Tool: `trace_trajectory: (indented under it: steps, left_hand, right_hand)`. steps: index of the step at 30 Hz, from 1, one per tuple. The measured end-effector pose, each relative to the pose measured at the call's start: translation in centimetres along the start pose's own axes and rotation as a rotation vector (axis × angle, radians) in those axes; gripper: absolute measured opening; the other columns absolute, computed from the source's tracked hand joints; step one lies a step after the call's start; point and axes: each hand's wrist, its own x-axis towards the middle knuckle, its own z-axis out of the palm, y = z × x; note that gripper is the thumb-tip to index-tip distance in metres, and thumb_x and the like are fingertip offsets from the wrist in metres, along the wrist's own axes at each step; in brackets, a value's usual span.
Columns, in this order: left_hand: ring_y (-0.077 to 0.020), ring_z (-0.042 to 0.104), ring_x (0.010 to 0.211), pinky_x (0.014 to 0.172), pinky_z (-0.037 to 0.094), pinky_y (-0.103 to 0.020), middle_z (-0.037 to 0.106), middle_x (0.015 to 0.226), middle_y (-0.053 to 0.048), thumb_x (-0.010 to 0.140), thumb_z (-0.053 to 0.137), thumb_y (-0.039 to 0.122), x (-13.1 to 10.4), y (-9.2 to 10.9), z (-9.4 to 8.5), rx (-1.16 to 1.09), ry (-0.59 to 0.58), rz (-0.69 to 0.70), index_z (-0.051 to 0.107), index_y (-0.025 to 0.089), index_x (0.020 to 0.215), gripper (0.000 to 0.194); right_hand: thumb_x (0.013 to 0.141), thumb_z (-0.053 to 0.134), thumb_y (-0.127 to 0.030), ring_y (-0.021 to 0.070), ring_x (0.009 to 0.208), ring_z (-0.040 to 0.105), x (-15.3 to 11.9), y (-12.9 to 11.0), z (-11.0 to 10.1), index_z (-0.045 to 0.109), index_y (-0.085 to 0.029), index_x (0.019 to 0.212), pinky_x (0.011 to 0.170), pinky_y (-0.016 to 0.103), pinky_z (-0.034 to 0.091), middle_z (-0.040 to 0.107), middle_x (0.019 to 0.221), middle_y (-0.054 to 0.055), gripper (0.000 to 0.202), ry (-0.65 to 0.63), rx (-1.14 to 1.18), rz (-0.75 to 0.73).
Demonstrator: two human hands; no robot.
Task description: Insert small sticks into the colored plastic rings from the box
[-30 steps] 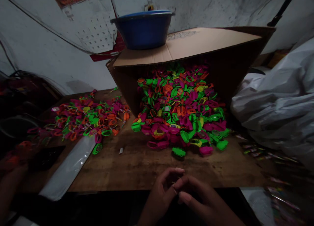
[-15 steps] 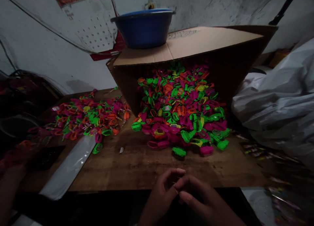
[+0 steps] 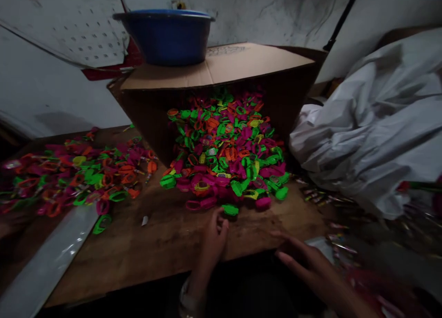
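Small green, pink, orange and yellow plastic watch-like toys [image 3: 231,154] spill from a cardboard box [image 3: 221,73] lying on its side on the wooden table [image 3: 165,244]. My left hand [image 3: 217,232] reaches over the table, fingers slightly curled and apart, its fingertips beside a green toy [image 3: 230,210] at the pile's front edge. Nothing shows in that hand. Over the table's front edge at the right, my right hand [image 3: 300,258] hangs with fingers apart and holds nothing visible. A bracelet or watch is on my left wrist.
A blue basin [image 3: 169,37] stands on the box. Another heap of toys [image 3: 79,170] and a clear plastic sleeve [image 3: 55,253] lie at left. White sacking [image 3: 373,124] and thin wrapped sticks [image 3: 328,198] are at right. Another person's hand [image 3: 12,226] is blurred at the left edge.
My hands, together near the table edge before, have separated. The left moved forward to the green toy and the right moved rightward. The view has turned right, shifting the scene left.
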Motion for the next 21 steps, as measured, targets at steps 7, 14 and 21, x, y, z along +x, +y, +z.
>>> trace_trajectory:
  steps: [7, 14, 21]
  left_hand:
    - [-0.0282, 0.067, 0.080, 0.063, 0.039, -0.030, 0.070, 0.080, -0.018, 0.091, 0.051, 0.034, 3.4, 2.3, 1.3, 0.415, 0.133, 0.008, 0.067, 0.009, 0.095, 0.030]
    - [-0.0238, 0.065, 0.077, 0.063, 0.036, -0.027, 0.071, 0.080, -0.013, 0.084, 0.064, 0.033, 3.1, 3.0, 2.4, 0.413, 0.074, 0.063, 0.066, 0.012, 0.094, 0.024]
    - [-0.0240, 0.064, 0.085, 0.073, 0.043, -0.030, 0.070, 0.090, -0.014, 0.079, 0.062, 0.012, 2.2, 2.6, 2.8, 0.227, 0.027, 0.097, 0.065, 0.009, 0.108, 0.029]
  right_hand:
    - [0.083, 0.052, -0.033, 0.0236, 0.072, 0.071, 2.1, 3.6, -6.2, 0.068, -0.019, 0.104, 0.064, 0.032, 0.056, 0.076, 0.087, 0.009, 0.031, 0.285, -0.402, -0.009]
    - [0.085, 0.046, -0.005, 0.0239, 0.099, 0.068, 9.1, 2.9, -9.1, 0.067, -0.012, 0.105, 0.084, 0.029, 0.050, 0.071, 0.106, 0.016, 0.030, 0.298, -0.942, 0.100]
    - [0.086, 0.042, 0.000, 0.0280, 0.080, 0.069, 14.3, 2.0, -8.0, 0.067, -0.004, 0.087, 0.063, 0.030, 0.049, 0.068, 0.088, 0.024, 0.026, 0.282, -1.118, 0.122]
